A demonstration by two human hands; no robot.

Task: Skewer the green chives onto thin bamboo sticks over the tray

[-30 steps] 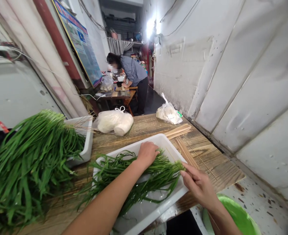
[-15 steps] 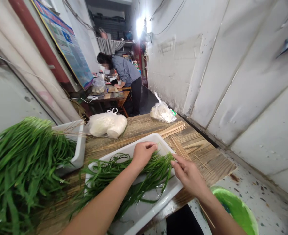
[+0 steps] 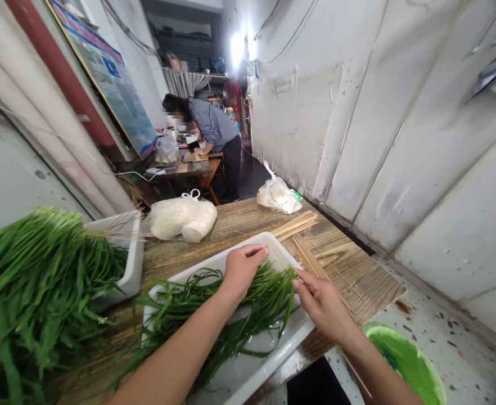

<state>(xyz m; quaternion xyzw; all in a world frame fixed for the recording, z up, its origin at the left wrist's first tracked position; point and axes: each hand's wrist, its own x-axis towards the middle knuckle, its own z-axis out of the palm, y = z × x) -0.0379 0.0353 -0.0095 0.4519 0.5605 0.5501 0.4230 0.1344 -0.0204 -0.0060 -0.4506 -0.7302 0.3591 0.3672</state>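
Garlic chives (image 3: 269,292) lie in a white plastic tray (image 3: 256,377), pale cut ends toward the right and leaves trailing left. My left hand (image 3: 244,269) is above the tray with thumb and forefinger pinched, a thin bit of chive at the fingertips. At the tray's right edge, my right hand (image 3: 321,301) is closed, its fingertips against the bunched pale ends. A thin bamboo skewer (image 3: 360,379) runs back from under that hand, beneath the wrist; its front part is hidden by the fingers.
More chives (image 3: 41,270) are heaped over another white tray (image 3: 135,256) at left. Bamboo skewers (image 3: 296,225) lie on the wooden table (image 3: 357,264) beyond my tray. Two plastic bags (image 3: 184,216) (image 3: 278,194) stand behind. A green bucket (image 3: 408,360) is on the floor; a person (image 3: 216,126) bends over a far table.
My left fingertips have dipped slightly toward the chive ends, while the right hand stays almost in place. The camera view has shifted a little.
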